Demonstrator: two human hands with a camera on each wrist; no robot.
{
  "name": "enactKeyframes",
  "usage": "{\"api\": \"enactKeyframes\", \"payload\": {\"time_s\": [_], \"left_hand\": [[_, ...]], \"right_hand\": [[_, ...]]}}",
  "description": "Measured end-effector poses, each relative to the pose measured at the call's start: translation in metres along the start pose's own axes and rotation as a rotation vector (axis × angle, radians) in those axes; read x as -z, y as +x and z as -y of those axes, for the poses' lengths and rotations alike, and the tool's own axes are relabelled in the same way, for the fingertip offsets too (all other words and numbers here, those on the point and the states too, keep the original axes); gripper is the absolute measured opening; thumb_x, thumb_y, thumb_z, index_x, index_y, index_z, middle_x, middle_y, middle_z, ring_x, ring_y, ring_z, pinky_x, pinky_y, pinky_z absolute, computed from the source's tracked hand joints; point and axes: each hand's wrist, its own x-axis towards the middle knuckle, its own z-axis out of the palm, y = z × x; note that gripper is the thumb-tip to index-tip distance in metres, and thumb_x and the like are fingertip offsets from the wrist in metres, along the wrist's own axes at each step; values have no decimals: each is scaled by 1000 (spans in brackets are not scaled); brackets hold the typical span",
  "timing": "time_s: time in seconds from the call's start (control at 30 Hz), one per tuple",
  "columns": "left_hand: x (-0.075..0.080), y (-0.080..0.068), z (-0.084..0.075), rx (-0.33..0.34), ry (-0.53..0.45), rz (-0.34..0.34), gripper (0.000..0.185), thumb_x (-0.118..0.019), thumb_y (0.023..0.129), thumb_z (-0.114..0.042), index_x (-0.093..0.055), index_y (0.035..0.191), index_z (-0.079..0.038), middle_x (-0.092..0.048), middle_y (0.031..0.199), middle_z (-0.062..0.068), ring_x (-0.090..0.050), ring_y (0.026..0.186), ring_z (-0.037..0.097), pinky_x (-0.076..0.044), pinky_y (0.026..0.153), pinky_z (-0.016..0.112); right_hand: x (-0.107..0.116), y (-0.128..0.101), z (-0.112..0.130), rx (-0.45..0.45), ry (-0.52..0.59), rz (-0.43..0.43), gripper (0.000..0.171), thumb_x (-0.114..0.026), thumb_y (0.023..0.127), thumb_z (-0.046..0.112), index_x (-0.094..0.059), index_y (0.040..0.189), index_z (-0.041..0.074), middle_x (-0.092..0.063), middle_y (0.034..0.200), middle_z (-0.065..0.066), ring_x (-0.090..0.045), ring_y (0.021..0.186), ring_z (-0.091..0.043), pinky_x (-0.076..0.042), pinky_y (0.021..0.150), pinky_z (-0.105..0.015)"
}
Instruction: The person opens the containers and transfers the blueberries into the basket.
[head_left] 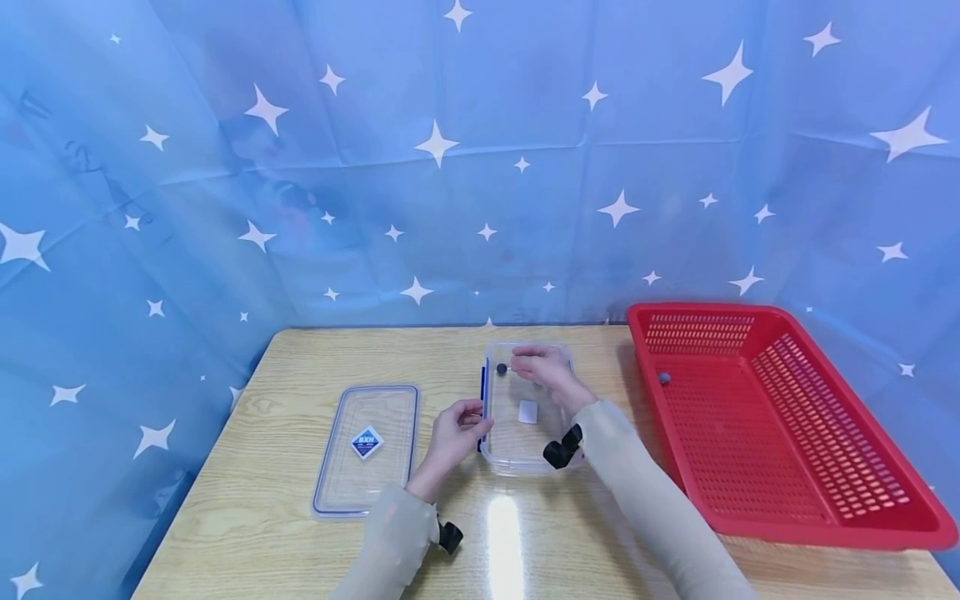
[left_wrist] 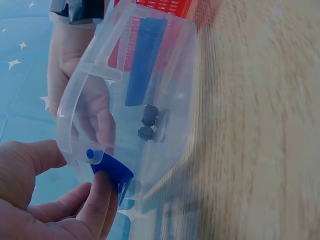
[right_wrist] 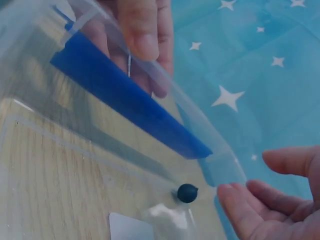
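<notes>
At the lower left of centre, the lid [head_left: 365, 483] lay flat, apparently set aside to leave the clear container [head_left: 525, 463] mid-frame uncovered. The left hand [head_left: 452, 433] pinched the container's left rim — probably steadying it. A dark ball [head_left: 502, 369] sat in its upper-left corner; the right hand [head_left: 546, 372], thumb and fingers parted, held nothing above it. At right, the red basket [head_left: 825, 535] contained a grey ball [head_left: 664, 378].

The left hand [left_wrist: 50, 225] grips a clear container [left_wrist: 172, 125] at 1 blue latch [left_wrist: 114, 171].
</notes>
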Motion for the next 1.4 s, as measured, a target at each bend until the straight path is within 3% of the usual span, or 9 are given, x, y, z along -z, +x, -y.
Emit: {"api": "enactKeyframes", "payload": {"time_s": [0.2,0.43,0.67,0.83,1.2,1.4], "left_hand": [[0,1,0,-11,6,-5,35,-69,82,-6,-58,112,10,-65,97,19,-62,90,28,-53,75,27],[-1,2,-2,-7,-5,5,35,-66,82,2,-55,111,17,-62,98,29,-60,91,38,-54,75,36],[-1,1,-1,-48,24,-3,35,-68,82,-3,-57,111,13,-65,96,21,-63,88,29,-52,73,24],[0,1,0,-62,12,-1,35,-69,81,-5,-58,111,12,-65,95,20,-63,88,29,-53,73,25],[1,2,1,-48,7,0,35,-68,82,-4,-58,112,11,-65,98,21,-62,90,31,-53,75,30],[4,-6,-18,-40,9,5,32,-65,83,1,-57,110,16,-63,98,27,-61,91,38,-53,75,33]], "right_hand": [[-4,11,-5,-23,-4,35,40,-53,91,1,-46,128,-14,-49,129,-29,-51,118,-35,-45,97,-33],[-8,14,-5,-56,-53,73,43,-52,93,3,-41,131,-14,-46,132,-30,-48,120,-38,-40,101,-40],[-11,20,-9,-120,-96,73,45,-52,94,8,-41,133,-10,-44,135,-26,-46,123,-36,-38,103,-40],[-11,25,-12,-145,-160,74,44,-52,94,11,-43,133,-8,-48,133,-24,-48,121,-34,-36,104,-42],[-17,31,-19,-131,-174,63,41,-55,92,8,-48,129,-9,-54,126,-24,-54,113,-33,-44,97,-39],[-20,35,-23,-128,-206,59,36,-55,91,4,-53,125,-8,-58,120,-23,-57,110,-32,-47,93,-37]]}}
